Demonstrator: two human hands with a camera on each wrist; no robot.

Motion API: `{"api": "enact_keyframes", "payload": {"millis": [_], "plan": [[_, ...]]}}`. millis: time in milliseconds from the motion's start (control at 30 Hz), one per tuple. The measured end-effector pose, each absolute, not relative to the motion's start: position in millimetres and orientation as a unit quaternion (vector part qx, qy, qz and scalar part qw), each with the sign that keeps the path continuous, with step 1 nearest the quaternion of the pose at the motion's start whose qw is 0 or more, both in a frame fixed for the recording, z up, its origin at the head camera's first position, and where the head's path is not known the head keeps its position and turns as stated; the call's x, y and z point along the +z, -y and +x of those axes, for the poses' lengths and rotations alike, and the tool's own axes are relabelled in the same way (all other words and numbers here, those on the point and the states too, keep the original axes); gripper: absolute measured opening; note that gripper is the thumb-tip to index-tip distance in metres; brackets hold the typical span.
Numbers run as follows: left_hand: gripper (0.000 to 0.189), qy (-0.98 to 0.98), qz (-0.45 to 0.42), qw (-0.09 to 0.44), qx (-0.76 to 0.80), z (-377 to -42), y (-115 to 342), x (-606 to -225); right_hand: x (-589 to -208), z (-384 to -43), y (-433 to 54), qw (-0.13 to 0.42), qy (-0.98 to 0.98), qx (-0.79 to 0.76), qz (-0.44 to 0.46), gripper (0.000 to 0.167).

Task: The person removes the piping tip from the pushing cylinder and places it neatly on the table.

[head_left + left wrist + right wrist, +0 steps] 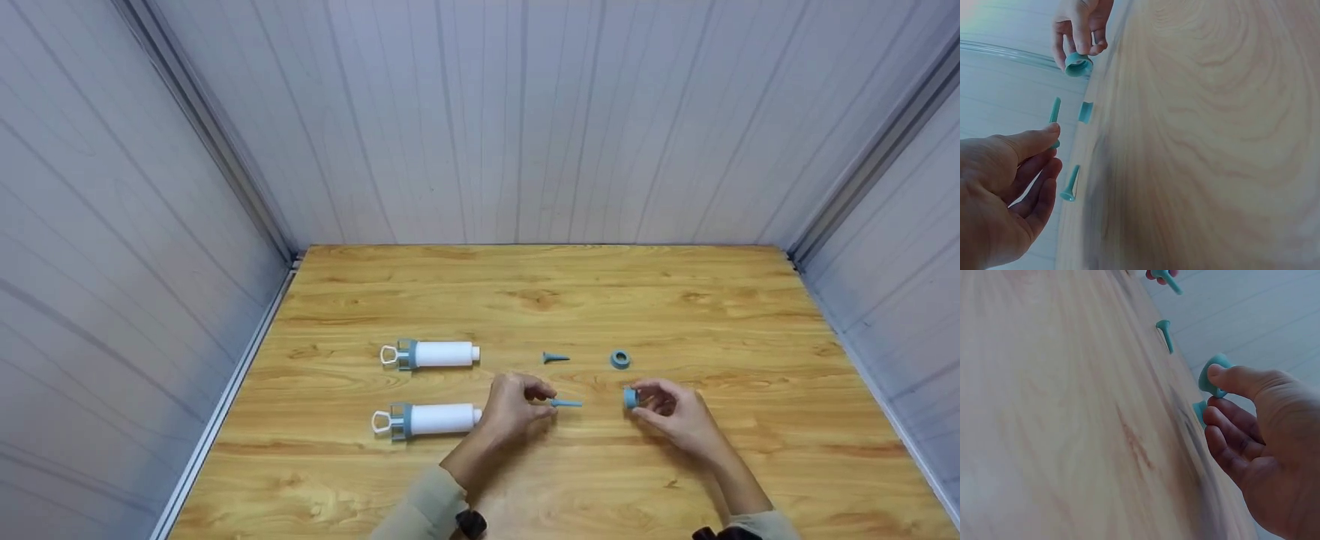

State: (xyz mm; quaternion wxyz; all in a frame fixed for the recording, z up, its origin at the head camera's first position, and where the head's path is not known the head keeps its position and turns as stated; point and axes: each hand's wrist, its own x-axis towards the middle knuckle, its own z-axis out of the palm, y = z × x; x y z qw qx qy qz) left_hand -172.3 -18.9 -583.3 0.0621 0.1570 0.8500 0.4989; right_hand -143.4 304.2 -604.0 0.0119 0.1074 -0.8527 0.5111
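Near the middle of the table my left hand (514, 405) pinches a teal tapered nozzle (567, 403) by its wide end, the thin tip pointing right. To its right, my right hand (679, 412) holds a teal ring cap (631, 397) between thumb and fingertips; in the left wrist view the open side of this ring cap (1078, 66) shows. The two held pieces are apart. A second nozzle (556, 358) and a second ring cap (620, 359) lie on the table just beyond the hands.
Two white cylinders with teal ends and white pull handles lie left of the hands, the far one (442, 354) and the near one (441, 419). My left wrist overlaps the near one's tip. Pale panel walls (525, 135) enclose the wooden table (720, 300) at the back and sides.
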Motion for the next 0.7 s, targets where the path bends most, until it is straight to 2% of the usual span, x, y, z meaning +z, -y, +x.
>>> {"api": "enact_keyframes", "payload": {"millis": [233, 700], "plan": [[0.015, -0.860, 0.143, 0.070, 0.486, -174, 19, -590, -606, -141, -311, -0.009, 0.862, 0.492, 0.122, 0.036], [0.017, -0.884, 0.151, 0.051, 0.439, -175, 20, -598, -608, -143, -314, -0.046, 0.872, 0.470, 0.130, 0.033]]}}
